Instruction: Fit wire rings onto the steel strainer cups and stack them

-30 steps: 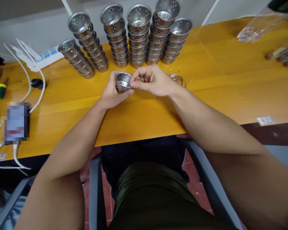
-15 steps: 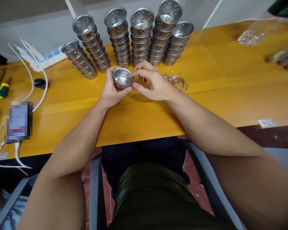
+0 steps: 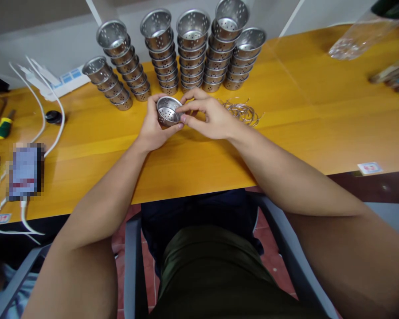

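Observation:
A small perforated metal cup (image 3: 168,110) is held just above the yellow wooden table (image 3: 306,110), open side up. My left hand (image 3: 153,126) wraps its fingers round the cup's left side. My right hand (image 3: 208,116) pinches the cup's right rim with thumb and forefinger; whether a wire sits between those fingers is too small to tell. A loose heap of thin wire rings (image 3: 241,110) lies just right of my right hand.
Several leaning stacks of the same perforated cups (image 3: 189,48) stand behind my hands. At the left are a white power strip (image 3: 53,79), white cables (image 3: 36,115), a black cap (image 3: 53,117) and a green-handled screwdriver (image 3: 1,128). A clear plastic bottle (image 3: 359,37) lies far right.
The cup has turned from tilted sideways to mouth-up. My right hand's fingers have lowered from above the cup to a pinch at its right rim.

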{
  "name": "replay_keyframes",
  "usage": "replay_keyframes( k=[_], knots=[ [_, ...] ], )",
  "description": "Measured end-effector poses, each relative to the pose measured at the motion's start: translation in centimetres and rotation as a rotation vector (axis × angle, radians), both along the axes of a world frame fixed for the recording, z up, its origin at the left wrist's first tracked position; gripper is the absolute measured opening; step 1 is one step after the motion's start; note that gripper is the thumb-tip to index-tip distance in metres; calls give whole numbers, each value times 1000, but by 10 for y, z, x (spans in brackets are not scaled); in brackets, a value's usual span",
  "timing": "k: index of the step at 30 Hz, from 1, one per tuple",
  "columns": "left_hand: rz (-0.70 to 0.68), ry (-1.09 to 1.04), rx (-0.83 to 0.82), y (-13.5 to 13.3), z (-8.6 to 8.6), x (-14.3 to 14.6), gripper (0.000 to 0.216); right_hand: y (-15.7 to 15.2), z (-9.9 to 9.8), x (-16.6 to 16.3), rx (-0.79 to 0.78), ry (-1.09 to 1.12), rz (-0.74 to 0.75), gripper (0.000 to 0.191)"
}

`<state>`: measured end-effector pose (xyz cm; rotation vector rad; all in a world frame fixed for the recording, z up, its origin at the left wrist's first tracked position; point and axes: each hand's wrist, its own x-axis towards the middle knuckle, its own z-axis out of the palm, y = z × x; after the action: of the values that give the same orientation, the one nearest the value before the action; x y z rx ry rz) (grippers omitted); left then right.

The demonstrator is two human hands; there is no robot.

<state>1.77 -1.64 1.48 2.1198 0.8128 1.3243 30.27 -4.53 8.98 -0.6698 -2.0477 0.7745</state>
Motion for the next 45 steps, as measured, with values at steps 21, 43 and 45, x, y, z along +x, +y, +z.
replay_keyframes(
  k=[21, 43, 45],
  knots=[
    [38, 23, 92, 9, -6, -1, 121, 6, -23, -15, -75, 81, -86, 31],
    [-19, 101, 21, -10, 15, 3, 106, -3, -7, -8, 158, -101, -30, 41],
    [-13, 113, 33, -10, 15, 3, 103, -2, -7, -7, 163, -106, -20, 47]
  ],
)
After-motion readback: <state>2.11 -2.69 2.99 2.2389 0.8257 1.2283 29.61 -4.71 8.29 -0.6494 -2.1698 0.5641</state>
